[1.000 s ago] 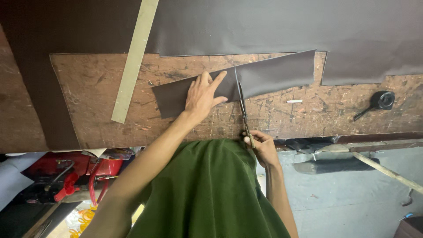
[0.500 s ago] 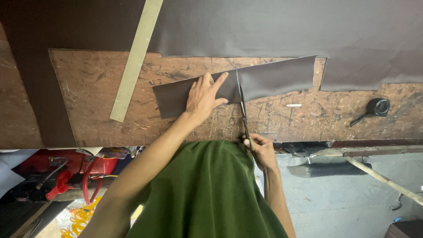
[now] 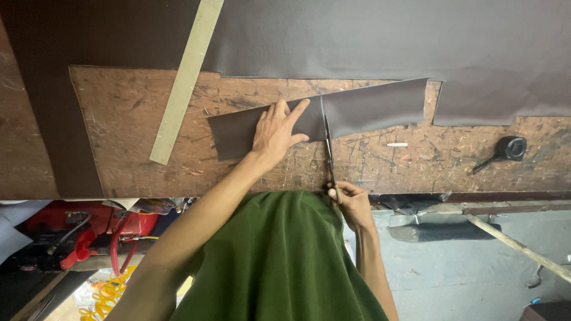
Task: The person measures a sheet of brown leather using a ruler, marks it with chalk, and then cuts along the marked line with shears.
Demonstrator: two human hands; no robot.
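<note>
One scarred wooden worktop (image 3: 380, 169), carrying all items below. One large dark brown sheet (image 3: 369, 35), spread over its far side and left end. One brown strip (image 3: 369, 110), lying flat on the bare wood, partly cut across. One long pale straightedge (image 3: 184, 80), lying diagonally, left of strip. Left hand (image 3: 276, 131): fingers spread flat, pressing strip down. Right hand (image 3: 351, 205): fingers closed round handles of scissors (image 3: 328, 148), blades in the cut. One white chalk stick (image 3: 397, 144), right of scissors. One small black tool (image 3: 505, 148), far right.
</note>
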